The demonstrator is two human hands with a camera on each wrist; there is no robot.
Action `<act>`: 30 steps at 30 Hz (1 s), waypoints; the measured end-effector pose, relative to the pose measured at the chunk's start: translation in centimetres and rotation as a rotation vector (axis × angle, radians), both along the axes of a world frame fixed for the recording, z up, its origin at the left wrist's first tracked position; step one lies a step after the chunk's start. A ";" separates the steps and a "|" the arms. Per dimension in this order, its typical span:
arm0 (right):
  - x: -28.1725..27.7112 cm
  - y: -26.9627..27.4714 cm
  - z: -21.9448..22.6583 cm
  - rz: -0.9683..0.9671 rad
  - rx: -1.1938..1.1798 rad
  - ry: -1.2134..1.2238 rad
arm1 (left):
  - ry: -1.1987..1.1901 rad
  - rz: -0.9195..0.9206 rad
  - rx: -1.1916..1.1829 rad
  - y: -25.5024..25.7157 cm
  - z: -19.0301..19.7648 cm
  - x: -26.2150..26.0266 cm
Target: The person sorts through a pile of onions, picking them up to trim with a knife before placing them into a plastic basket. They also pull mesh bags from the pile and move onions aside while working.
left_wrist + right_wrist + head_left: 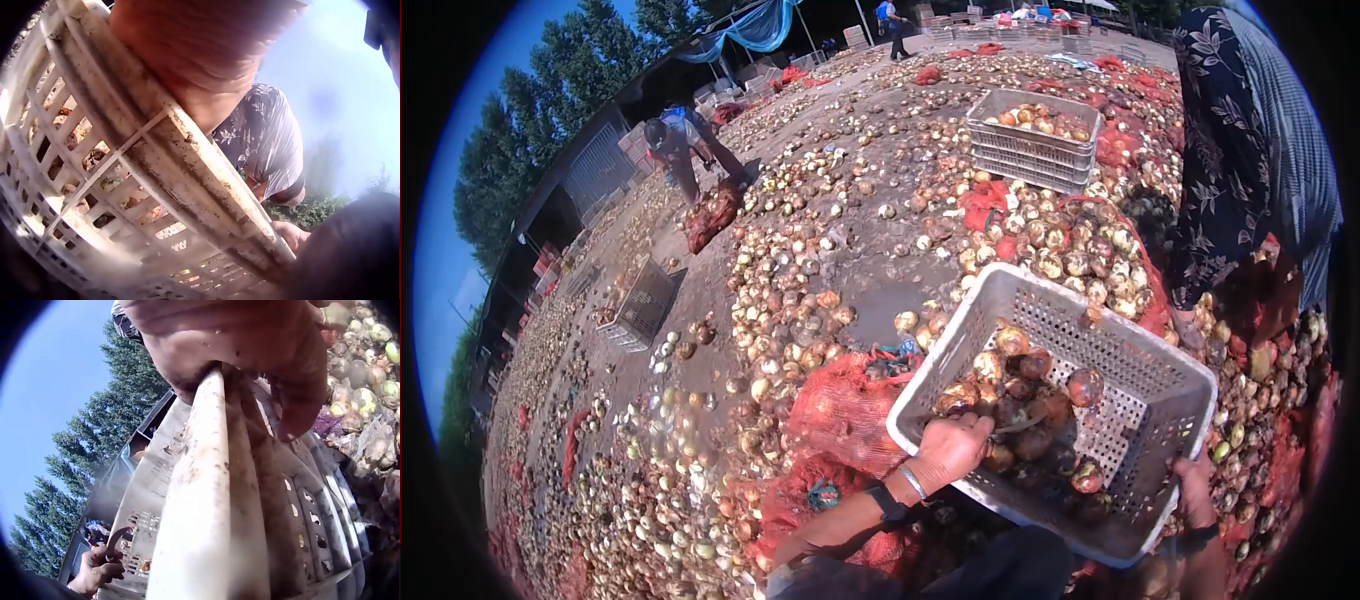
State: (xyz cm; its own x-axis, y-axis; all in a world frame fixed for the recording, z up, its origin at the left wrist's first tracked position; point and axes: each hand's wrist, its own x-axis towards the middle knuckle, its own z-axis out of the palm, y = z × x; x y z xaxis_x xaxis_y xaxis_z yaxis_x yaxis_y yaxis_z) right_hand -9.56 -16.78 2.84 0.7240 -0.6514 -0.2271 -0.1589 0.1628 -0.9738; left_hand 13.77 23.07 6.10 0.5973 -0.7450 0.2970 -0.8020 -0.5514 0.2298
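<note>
A white plastic crate [1090, 345] is tilted in front of me, with several onions [1030, 415] gathered towards its left end. My left hand [950, 448] is at the near left rim, the heel of the hand against it in the left wrist view. Its curled fingers hold what looks like a small curved knife [115, 542], seen in the right wrist view, pointing over the crate's inside. On the opposite side, my right hand [1195, 490] grips the rim; thumb and fingers [297, 415] straddle the edge in the right wrist view.
Red mesh sacks [845, 415] lie just left of the crate, among onions strewn over the ground. Another crate with onions [1040, 135] stands ahead. A person in a patterned garment [1225, 150] is close on the right; another person [680, 145] bends over a sack further left.
</note>
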 end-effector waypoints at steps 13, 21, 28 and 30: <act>-1.0 0.3 -1.8 -0.030 0.030 -0.095 | -0.071 0.080 -0.165 0.7 0.0 -0.7; -0.3 0.4 -0.8 -0.030 0.130 -0.154 | -0.138 0.065 -0.243 0.4 0.8 -0.5; 3.9 0.0 3.7 -0.045 0.092 -0.239 | -0.091 0.186 -0.280 -0.4 -0.5 1.1; 4.7 -1.6 3.8 0.092 0.047 -0.228 | -0.054 0.217 -0.241 -1.3 -1.7 0.4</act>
State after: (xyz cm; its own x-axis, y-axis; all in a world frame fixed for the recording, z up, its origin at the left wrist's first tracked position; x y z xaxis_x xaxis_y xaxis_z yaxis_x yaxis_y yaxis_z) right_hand -4.84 -18.35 6.59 0.8158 -0.5728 -0.0794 0.0478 0.2036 -0.9779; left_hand 14.12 21.74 4.43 0.7130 -0.5064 0.4850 -0.6864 -0.6454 0.3351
